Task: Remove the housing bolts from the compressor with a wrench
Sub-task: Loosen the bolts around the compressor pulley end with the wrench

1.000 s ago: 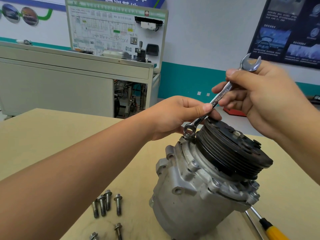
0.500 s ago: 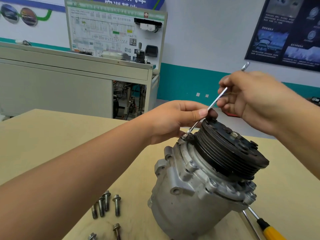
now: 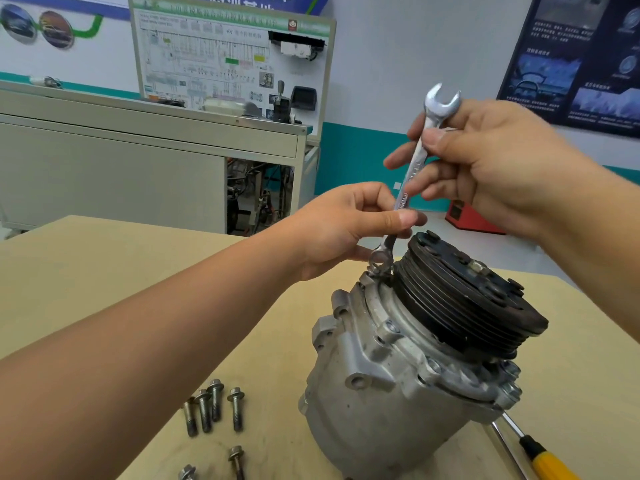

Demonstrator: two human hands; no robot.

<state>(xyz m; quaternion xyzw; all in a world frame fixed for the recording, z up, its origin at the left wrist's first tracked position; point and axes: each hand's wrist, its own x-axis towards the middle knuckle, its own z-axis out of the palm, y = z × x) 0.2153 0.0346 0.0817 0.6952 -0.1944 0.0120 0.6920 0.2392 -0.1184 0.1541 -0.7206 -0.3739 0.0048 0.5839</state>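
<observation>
Fingers of left hand (image 3: 346, 230) and right hand (image 3: 502, 168) pinching wrench (image 3: 412, 174), ring end at compressor (image 3: 381, 375) edge beside pulley (image 3: 467, 306).

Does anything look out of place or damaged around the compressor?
Nothing looks damaged or spilled. The grey metal compressor sits tilted on the tan wooden table, with loose silver bolts lying beside it, which fits the job.

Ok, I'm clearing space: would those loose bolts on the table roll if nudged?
The loose grey flanged metal bolts would probably roll in curves, their heads being wider than the shanks. Being metal, they are likely stiff and heavy for their size.
</observation>
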